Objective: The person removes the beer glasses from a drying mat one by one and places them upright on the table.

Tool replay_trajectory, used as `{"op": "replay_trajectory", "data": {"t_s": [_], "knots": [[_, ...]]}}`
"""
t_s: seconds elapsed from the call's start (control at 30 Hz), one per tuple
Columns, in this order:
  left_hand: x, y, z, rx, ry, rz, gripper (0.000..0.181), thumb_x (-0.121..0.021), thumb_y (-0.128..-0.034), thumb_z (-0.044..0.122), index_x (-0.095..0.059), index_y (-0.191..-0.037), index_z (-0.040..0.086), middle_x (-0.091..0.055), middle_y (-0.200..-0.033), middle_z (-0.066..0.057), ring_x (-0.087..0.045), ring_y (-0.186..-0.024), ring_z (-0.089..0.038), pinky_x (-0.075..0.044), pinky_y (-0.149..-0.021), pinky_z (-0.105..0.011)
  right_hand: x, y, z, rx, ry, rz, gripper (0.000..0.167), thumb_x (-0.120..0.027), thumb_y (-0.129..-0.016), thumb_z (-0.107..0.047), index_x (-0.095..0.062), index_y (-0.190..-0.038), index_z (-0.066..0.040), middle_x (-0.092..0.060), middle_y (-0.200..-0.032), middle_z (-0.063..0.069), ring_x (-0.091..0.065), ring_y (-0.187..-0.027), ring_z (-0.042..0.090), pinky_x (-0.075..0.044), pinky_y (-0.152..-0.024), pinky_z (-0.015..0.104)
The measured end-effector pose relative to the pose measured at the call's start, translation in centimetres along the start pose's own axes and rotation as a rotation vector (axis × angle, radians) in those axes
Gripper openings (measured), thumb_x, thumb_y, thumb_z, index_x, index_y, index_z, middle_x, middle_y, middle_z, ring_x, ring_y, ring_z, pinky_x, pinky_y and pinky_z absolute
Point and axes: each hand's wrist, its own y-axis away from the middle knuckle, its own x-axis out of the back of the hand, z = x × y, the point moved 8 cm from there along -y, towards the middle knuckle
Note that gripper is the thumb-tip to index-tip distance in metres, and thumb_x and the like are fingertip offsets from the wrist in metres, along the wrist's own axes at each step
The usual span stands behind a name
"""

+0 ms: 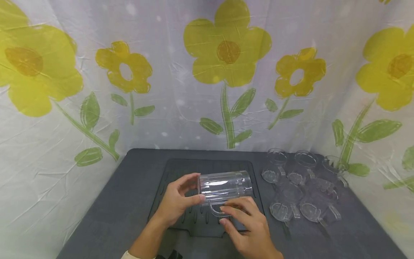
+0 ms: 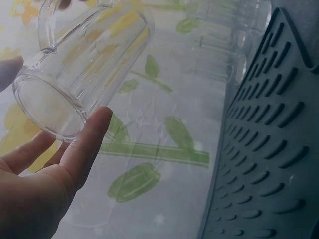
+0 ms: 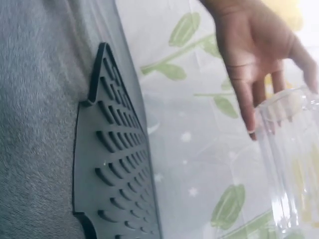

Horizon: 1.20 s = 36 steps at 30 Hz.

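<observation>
A clear mug (image 1: 223, 185) with vertical facets lies sideways in the air above a dark ridged mat. My left hand (image 1: 178, 198) grips its left end, thumb on the near side and fingers round the far side. In the left wrist view, that round end of the mug (image 2: 50, 107) rests against the fingers of the left hand (image 2: 40, 184). Below the mug, my right hand (image 1: 250, 225) pinches the curved handle (image 1: 217, 211) between thumb and fingers. The right wrist view shows the left hand (image 3: 259, 55) at the mug (image 3: 294, 159), but the right hand's fingers are outside that view.
The dark mat (image 1: 207, 163) with raised ridges lies on a grey table (image 1: 110, 205). Several clear handled mugs (image 1: 281, 212) stand grouped on the table's right side. A curtain (image 1: 174, 118) with yellow flowers hangs behind and along both sides.
</observation>
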Motion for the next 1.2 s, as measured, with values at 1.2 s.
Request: {"op": "replay_trajectory", "data": {"t_s": [1.2], "knots": [[-2.7, 0.3, -2.4, 0.076, -0.075, -0.127, 0.080, -0.080, -0.0776, 0.003, -0.035, -0.143, -0.007, -0.046, -0.139, -0.019, -0.038, -0.133, -0.033, -0.030, -0.108, -0.041, -0.4, 0.8, 3.5, -0.795, -1.000, 0.031, 0.036, -0.028, -0.107, -0.010, -0.062, -0.108, 0.002, -0.060, -0.104, 0.013, -0.058, -0.100, 0.024, -0.051, -0.084, 0.051]]}}
